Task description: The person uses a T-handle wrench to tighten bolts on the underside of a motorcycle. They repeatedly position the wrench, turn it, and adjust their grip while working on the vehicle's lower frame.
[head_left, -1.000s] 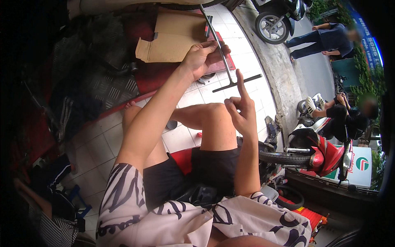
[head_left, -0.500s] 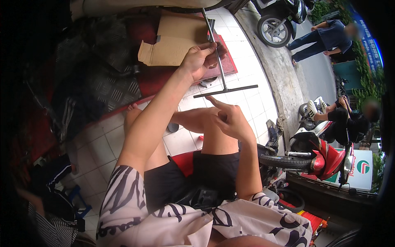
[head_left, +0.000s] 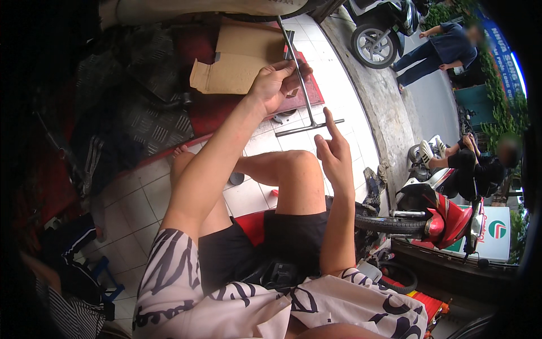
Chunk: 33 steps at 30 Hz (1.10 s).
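Note:
A long metal T-handle wrench slants down from the dark wheel edge at the top, its crossbar toward me. My left hand is closed loosely round its shaft, thumb and fingertips against the metal. Beside the crossbar's right part is my right hand, index finger stretched up across the bar and thumb apart; it grips nothing. Whether that finger presses on the bar I cannot tell. The wrench's far end is hidden near the wheel.
An opened cardboard box lies on a red platform ahead. White floor tiles surround my bare legs. Rightward, a red motorbike, a parked scooter and two people stand or sit by the street. A blue stool and another person are lower left.
The wrench's crossbar has turned and looks shorter. My right hand has moved right, from below the bar's left part to its right part, with the index finger now pointing up. The left hand stays put.

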Available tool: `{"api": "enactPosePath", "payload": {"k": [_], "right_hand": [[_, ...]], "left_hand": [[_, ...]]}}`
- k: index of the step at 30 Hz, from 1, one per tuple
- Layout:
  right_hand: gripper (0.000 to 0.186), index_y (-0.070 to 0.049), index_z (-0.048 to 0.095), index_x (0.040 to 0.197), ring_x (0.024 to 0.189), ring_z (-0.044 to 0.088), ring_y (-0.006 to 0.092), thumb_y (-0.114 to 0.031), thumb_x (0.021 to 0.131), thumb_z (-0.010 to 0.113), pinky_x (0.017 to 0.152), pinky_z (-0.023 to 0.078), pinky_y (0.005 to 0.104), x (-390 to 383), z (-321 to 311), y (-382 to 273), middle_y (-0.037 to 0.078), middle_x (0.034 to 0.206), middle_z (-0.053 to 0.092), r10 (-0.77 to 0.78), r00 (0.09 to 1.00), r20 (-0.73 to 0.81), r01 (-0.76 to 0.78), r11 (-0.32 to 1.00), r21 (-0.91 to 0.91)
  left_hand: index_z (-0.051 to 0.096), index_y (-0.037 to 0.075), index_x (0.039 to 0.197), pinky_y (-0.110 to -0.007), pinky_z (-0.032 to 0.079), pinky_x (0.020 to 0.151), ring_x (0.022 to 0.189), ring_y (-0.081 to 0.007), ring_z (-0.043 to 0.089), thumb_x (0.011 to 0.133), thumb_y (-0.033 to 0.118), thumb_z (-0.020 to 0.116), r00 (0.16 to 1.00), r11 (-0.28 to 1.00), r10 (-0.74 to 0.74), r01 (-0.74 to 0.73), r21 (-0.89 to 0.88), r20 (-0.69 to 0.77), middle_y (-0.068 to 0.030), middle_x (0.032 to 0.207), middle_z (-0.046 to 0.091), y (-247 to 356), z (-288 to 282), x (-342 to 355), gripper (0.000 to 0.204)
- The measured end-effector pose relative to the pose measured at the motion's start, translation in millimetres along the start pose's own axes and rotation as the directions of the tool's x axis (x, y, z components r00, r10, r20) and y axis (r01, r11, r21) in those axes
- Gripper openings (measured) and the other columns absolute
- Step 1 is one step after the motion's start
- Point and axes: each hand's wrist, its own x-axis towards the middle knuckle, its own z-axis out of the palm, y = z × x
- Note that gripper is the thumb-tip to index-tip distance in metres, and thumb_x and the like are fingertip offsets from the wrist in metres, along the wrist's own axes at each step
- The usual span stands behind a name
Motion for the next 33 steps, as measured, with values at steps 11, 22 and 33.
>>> {"api": "enactPosePath", "payload": {"k": [11, 22, 33], "right_hand": [[0.067, -0.004, 0.03, 0.151, 0.053, 0.035, 0.0055, -0.009, 0.09, 0.057, 0.05, 0.029, 0.0236, 1.9, 0.0, 2.7, -0.005, 0.06, 0.043, 0.014, 0.957, 0.29, -0.069, 0.981, 0.181], [0.045, 0.001, 0.049, 0.124, 0.073, 0.058, 0.0106, -0.01, 0.086, 0.07, 0.069, 0.049, 0.0256, 39.2, 15.5, 22.5, 0.005, 0.079, 0.06, -0.296, 0.919, -0.261, 0.296, 0.954, -0.038], [0.051, 0.008, 0.042, 0.137, 0.05, 0.018, 0.0056, -0.031, 0.105, 0.039, 0.051, 0.022, 0.0254, 53.4, 34.4, -5.9, -0.007, 0.057, 0.019, -0.163, 0.983, 0.082, 0.025, 0.566, 0.824]], "left_hand": [[0.06, -0.007, 0.11, -0.037, 0.055, 0.097, 0.106, -0.0287, 0.065, 0.1, 0.006, 0.049, 0.996, 0.999, -0.035, 0.038, 0.036, -0.088, -0.0188, 0.109, 0.066, 0.0, -1.2, 2.2, 0.02], [0.06, -0.007, 0.112, -0.034, 0.054, 0.098, 0.108, -0.0258, 0.064, 0.1, 0.007, 0.048, 0.997, 1.0, -0.021, 0.019, -0.016, -0.071, -0.0173, 0.11, 0.066, -0.2, 4.2, 0.6, 0.021], [0.061, 0.003, 0.11, -0.033, 0.054, 0.077, 0.108, -0.0205, 0.066, 0.101, 0.018, 0.05, 0.993, 0.998, -0.058, 0.057, 0.011, 0.107, -0.0143, 0.111, 0.069, 11.5, 2.2, -2.6, 0.021]]}}
